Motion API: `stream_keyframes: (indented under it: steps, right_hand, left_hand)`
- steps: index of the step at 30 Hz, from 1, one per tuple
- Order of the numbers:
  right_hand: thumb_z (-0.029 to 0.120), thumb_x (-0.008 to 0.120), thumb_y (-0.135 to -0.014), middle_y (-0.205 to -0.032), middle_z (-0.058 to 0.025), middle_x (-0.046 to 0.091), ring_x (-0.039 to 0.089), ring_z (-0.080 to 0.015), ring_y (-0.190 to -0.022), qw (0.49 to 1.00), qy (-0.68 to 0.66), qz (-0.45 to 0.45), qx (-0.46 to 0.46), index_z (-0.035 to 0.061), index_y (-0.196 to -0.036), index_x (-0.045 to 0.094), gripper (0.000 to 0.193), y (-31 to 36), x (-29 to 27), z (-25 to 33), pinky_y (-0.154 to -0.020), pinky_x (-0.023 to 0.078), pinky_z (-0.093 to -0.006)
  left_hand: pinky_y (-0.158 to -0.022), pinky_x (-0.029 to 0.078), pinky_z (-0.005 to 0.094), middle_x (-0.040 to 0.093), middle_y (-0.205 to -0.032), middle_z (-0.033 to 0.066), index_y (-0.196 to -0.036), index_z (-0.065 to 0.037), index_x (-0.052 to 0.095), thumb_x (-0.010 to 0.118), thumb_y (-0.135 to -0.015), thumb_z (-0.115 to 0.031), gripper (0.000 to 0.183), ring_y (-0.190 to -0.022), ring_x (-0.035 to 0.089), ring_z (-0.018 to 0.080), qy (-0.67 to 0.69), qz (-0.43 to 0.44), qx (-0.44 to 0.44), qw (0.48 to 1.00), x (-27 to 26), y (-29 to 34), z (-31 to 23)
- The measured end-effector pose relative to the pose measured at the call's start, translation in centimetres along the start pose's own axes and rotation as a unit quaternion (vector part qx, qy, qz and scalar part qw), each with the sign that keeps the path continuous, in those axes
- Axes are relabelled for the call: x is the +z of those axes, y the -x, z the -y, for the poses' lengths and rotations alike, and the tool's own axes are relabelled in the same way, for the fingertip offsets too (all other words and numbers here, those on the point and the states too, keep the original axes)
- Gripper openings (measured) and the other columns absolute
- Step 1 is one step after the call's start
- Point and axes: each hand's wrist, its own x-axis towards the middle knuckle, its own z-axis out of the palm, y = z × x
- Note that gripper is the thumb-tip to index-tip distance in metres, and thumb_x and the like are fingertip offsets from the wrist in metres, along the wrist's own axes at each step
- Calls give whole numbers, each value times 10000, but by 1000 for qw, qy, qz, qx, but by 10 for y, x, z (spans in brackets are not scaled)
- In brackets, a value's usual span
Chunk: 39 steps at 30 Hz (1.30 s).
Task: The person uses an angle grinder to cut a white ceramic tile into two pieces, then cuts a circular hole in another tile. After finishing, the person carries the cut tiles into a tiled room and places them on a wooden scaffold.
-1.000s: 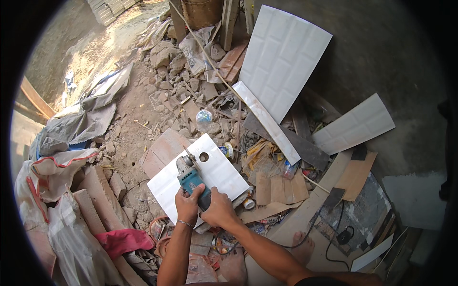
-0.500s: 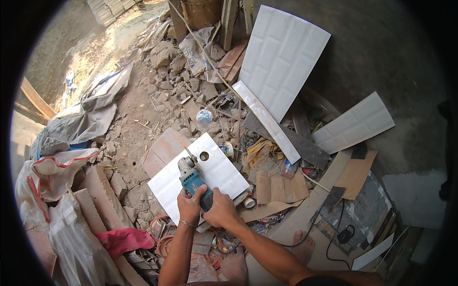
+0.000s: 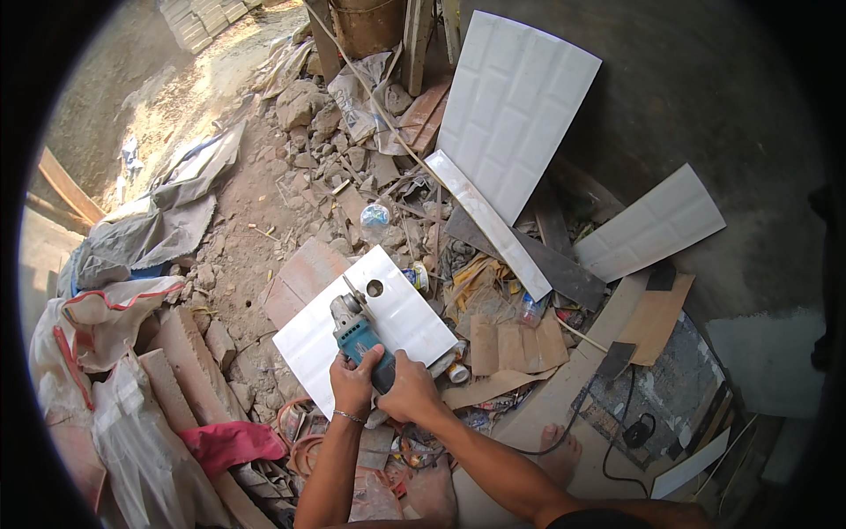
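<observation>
A teal and black angle grinder (image 3: 357, 337) is gripped in both my hands above a white tile (image 3: 414, 319). My left hand (image 3: 352, 384) is wrapped round the body, its thumb along the top. Behind it, my right hand (image 3: 409, 390) closes on the dark rear handle. The thin disc (image 3: 352, 287) stands edge-on just left of a round hole (image 3: 374, 288) in the tile. Whether the disc touches the tile, I cannot tell. Beneath the tile's far left side lies a reddish tile (image 3: 304, 275).
Broken rubble (image 3: 322, 119) spreads beyond the tile. Large white tile pieces (image 3: 520, 110) (image 3: 656, 220) lean at the right. A black cord (image 3: 608, 450) runs near my bare foot (image 3: 560, 454). Sacks (image 3: 132, 441) and a pink cloth (image 3: 231, 445) lie at the left.
The view has shifted very slightly. Both hands keep hold of the grinder, which sits at almost the same spot over the tile.
</observation>
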Motion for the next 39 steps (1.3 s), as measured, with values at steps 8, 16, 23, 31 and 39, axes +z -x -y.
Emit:
stream_keyframes:
  steps: [8, 16, 23, 31, 39]
  right_hand:
    - [88, 731, -637, -950, -343, 680, 675, -521, -967, 1000, -5, 8, -3, -82, -1073, 531, 509, 4, -1, -7, -851, 553, -522]
    - [63, 724, -666, -1007, -346, 680, 678, -518, -994, 1000, 1, 21, -1, -89, -1115, 516, 517, 11, -7, -4, -884, 559, -525]
    - [66, 733, -660, -1006, -346, 681, 676, -523, -998, 1000, 3, 27, 5, -88, -1106, 521, 517, 16, -10, -7, -885, 560, -531]
    - [117, 741, -640, -988, -357, 670, 661, -545, -976, 1000, -5, 24, 6, -68, -1117, 510, 562, 20, -10, -13, -870, 545, -540]
    - [98, 730, -647, -958, -370, 666, 655, -554, -981, 1000, -20, 9, -11, -80, -1082, 507, 520, 19, -7, -14, -877, 543, -545]
  left_hand:
    - [-687, 551, 265, 722, -910, 66, -1085, 41, 628, 833, -859, -119, 344, -739, 658, 123, -1, -5, 4, 1000, 2, 6, 4]
    - [-684, 550, 269, 709, -906, 57, -1087, 30, 639, 823, -873, -144, 331, -733, 649, 121, -6, -1, 12, 1000, 2, 10, 11]
    - [-672, 549, 271, 703, -896, 46, -1075, 22, 649, 812, -884, -139, 298, -724, 642, 117, -6, 1, 15, 1000, 4, 16, 13]
    - [-673, 551, 277, 709, -901, 52, -1063, 28, 650, 808, -888, -129, 283, -733, 653, 125, 3, -2, 11, 1000, 9, 22, 13]
    - [-704, 564, 275, 720, -935, 74, -1113, 51, 623, 830, -868, -121, 364, -772, 671, 131, -3, 2, 5, 1000, 5, 19, 12]
